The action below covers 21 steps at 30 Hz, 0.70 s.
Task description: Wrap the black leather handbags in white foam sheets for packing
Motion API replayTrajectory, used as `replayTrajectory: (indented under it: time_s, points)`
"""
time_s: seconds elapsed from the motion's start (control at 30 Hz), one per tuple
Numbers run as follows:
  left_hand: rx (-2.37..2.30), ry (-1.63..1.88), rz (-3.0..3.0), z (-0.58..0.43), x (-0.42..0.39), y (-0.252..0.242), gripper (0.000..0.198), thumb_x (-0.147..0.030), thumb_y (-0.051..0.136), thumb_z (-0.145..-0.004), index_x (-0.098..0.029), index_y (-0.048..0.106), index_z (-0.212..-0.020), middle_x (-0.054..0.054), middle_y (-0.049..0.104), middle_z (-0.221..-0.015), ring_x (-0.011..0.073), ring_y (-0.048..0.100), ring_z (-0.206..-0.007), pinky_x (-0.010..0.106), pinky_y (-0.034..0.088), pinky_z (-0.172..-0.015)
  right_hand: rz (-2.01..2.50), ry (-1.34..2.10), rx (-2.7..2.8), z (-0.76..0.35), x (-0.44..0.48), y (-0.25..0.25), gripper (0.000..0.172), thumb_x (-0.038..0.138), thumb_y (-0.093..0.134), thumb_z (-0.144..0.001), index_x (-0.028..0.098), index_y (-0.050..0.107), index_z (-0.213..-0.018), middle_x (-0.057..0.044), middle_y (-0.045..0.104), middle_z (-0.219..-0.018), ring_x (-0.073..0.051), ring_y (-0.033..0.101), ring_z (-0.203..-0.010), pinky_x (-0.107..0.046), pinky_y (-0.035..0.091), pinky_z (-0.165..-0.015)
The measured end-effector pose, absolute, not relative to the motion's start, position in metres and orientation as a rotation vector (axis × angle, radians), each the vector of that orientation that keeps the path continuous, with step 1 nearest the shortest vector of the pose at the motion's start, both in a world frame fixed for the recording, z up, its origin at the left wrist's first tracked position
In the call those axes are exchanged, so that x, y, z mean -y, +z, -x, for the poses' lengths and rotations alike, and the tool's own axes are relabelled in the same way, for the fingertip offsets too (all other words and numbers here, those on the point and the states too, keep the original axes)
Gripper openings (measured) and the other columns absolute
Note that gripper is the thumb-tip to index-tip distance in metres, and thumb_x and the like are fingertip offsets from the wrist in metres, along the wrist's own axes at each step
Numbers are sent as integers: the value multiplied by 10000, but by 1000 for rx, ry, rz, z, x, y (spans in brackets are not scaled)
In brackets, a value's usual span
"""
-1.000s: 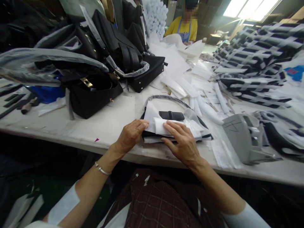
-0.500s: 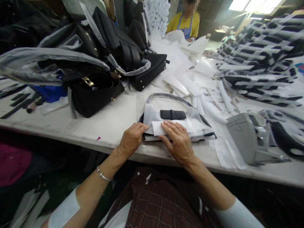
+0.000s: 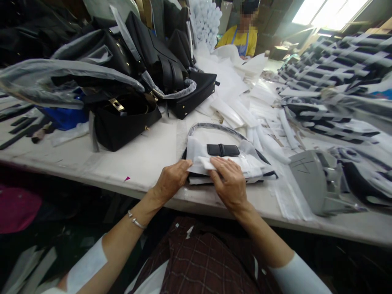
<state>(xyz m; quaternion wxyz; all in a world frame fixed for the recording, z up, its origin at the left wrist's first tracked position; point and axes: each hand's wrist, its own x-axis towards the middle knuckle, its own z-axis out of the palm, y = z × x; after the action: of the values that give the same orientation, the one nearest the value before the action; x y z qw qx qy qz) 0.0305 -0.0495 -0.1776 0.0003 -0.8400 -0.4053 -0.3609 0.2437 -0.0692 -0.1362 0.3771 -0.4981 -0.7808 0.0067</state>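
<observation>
A flat black handbag (image 3: 225,150) lies on the white table (image 3: 137,159) before me, partly wrapped in white tissue paper (image 3: 199,152), its wrapped handle (image 3: 214,127) arching behind. My left hand (image 3: 171,179) is curled at the bag's near left edge, fingers closed on the paper. My right hand (image 3: 231,183) rests on a folded white strip (image 3: 206,163) on the bag's front, fingers pinching its edge.
Several black handbags (image 3: 128,114) in clear plastic crowd the table's far left. White paper sheets and rolls (image 3: 241,106) spread behind. A grey tape dispenser (image 3: 315,179) sits right. Striped black-and-white items (image 3: 330,69) pile far right. A person in yellow (image 3: 240,34) works beyond.
My right hand has drawn its fingers together and slid slightly left on the white strip, which now looks lifted and creased. My left hand stays at the bag's edge.
</observation>
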Motion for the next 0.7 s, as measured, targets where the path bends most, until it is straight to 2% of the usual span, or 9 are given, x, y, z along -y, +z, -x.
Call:
replayTrajectory:
  time_s: [0.1, 0.2, 0.27, 0.3, 0.4, 0.47, 0.53, 0.6, 0.7]
  points:
    - [1286, -1206, 2657, -27, 54, -175, 309, -88, 389, -919, -159, 584, -1148, 87, 729, -1054, 199, 712, -982, 306, 585, -873, 1265, -82, 2084, -239, 78, -144, 295, 278, 540, -975, 191, 638, -1239, -95, 692, -1247, -265, 601, -1208, -507, 339, -1112]
    - [1402, -1265, 2783, -18, 49, -162, 315, -176, 401, -892, -206, 624, -1111, 50, 739, -1070, 215, 718, -980, 309, 581, -868, 1257, -139, 2167, -240, 80, -150, 383, 387, 547, -972, 191, 597, -1297, -104, 674, -1279, -265, 578, -1232, -499, 314, -1134]
    - [1784, -1251, 2836, -13, 35, -149, 288, -278, 394, -911, -252, 635, -1066, 3, 750, -1004, 197, 736, -841, 281, 591, -744, 1261, -169, 2193, -243, 78, -152, 410, 421, 545, -971, 199, 582, -1313, -95, 671, -1285, -254, 574, -1234, -487, 306, -1143]
    - [2012, -1276, 2759, -12, 26, -142, 298, -339, 385, -923, -251, 616, -1090, 6, 743, -1033, 195, 734, -800, 285, 586, -700, 1263, -180, 2193, -244, 76, -153, 408, 422, 543, -972, 200, 580, -1313, -90, 673, -1283, -250, 575, -1232, -483, 303, -1145]
    - [2399, -1226, 2467, -18, -8, -128, 499, -544, 465, -875, -205, 529, -1236, 76, 684, -1196, 222, 720, -819, 316, 563, -673, 1270, -206, 2174, -245, 75, -154, 410, 416, 545, -972, 198, 578, -1317, -93, 682, -1265, -247, 579, -1221, -484, 312, -1143]
    - [2459, -1060, 2465, -28, -30, -126, 643, -607, 510, -827, -174, 491, -1301, 89, 700, -1118, 236, 706, -823, 322, 538, -678, 1274, -211, 2166, -244, 75, -155, 419, 420, 546, -970, 204, 575, -1328, -100, 684, -1257, -251, 581, -1218, -487, 327, -1136]
    - [2436, -896, 2523, -39, -45, -127, 638, -582, 542, -812, -173, 501, -1300, 53, 711, -960, 234, 688, -799, 305, 501, -666, 1274, -206, 2157, -243, 75, -156, 422, 420, 543, -970, 208, 574, -1334, -103, 683, -1259, -253, 581, -1218, -490, 338, -1132]
    - [2359, -803, 2553, -49, -50, -126, 497, -485, 542, -827, -202, 545, -1236, 13, 681, -840, 219, 668, -768, 283, 456, -642, 1268, -202, 2145, -243, 76, -157, 424, 421, 542, -971, 209, 573, -1336, -99, 678, -1269, -253, 580, -1220, -489, 339, -1133]
    - [2253, -834, 2492, -59, -48, -123, 339, -334, 483, -855, -239, 560, -1172, -10, 651, -783, 205, 650, -724, 274, 407, -617, 1263, -203, 2123, -243, 78, -156, 433, 417, 549, -971, 202, 560, -1348, -88, 665, -1296, -254, 565, -1242, -487, 314, -1148]
